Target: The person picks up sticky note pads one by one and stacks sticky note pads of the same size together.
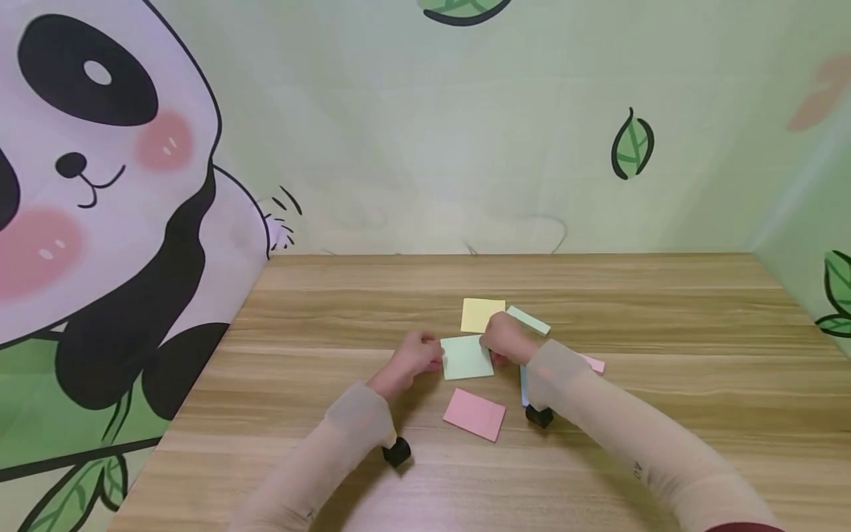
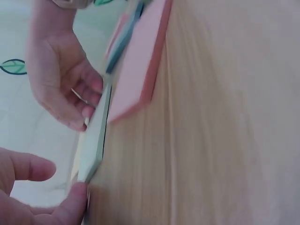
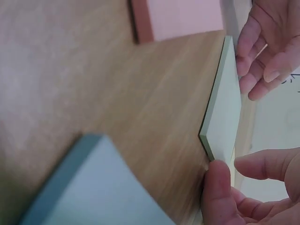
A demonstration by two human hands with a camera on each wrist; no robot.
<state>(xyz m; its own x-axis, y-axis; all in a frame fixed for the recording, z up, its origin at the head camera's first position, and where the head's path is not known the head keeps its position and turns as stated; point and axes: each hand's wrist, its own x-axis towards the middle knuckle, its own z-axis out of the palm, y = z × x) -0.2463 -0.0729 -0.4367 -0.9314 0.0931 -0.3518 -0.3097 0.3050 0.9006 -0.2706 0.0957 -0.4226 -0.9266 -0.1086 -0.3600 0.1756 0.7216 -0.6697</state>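
Note:
A pale green sticky note pad (image 1: pixel 467 358) lies flat on the table between the two hands. At its left edge is my left hand (image 1: pixel 412 360), a digit tip touching the edge while thumb and index finger stand apart. My right hand (image 1: pixel 510 338) touches the opposite edge; in the right wrist view one fingertip (image 3: pixel 218 174) meets the pad's corner and another is just off it. Neither hand grips the pad. Behind it sits a yellow pad (image 1: pixel 480 315), partly covered by the right hand. A pink pad (image 1: pixel 475 415) lies in front, turned at an angle.
A narrow green pad (image 1: pixel 528 321) lies behind the right hand. A blue pad (image 3: pixel 103 187) and a small pink one (image 1: pixel 593 363) are partly hidden by the right forearm in the head view. The wood-patterned table (image 1: pixel 332 303) meets a printed backdrop (image 1: pixel 399 148) at its far edge.

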